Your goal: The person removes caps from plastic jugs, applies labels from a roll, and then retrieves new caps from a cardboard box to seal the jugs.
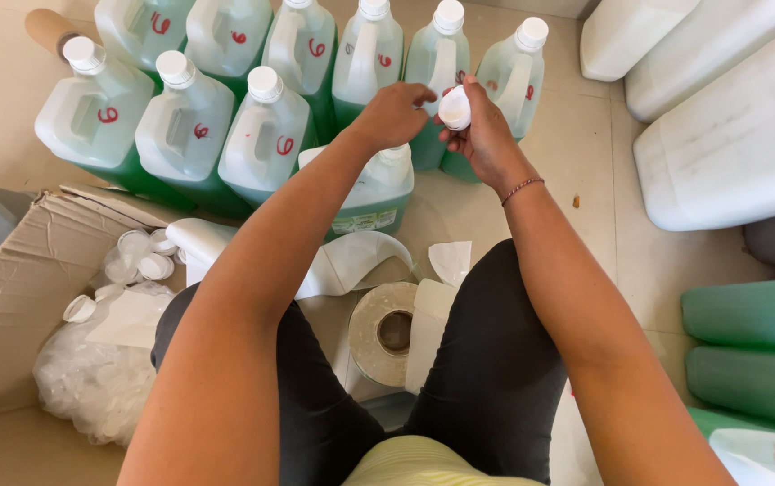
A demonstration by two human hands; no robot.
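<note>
Jugs [185, 126] and cardboard box [9, 297] on tiled floor [603, 225]

A cluster of capped plastic jugs [185, 126] with green liquid and red marks stands on the tiled floor [603, 171] from ten to one o'clock. A brown tube end [48, 29] pokes out at eleven o'clock behind them. At eight o'clock lies an open cardboard box [9, 288] holding loose white caps [140, 261] and a clear plastic bag [90, 382]. Near the centre, just below six o'clock of the jugs, sits a roll of white label tape [387, 333], with curled backing paper [351, 261] beside it. Large white canisters [729, 153] lie at two o'clock. Green containers [752, 346] lie on their sides at four o'clock.
</note>
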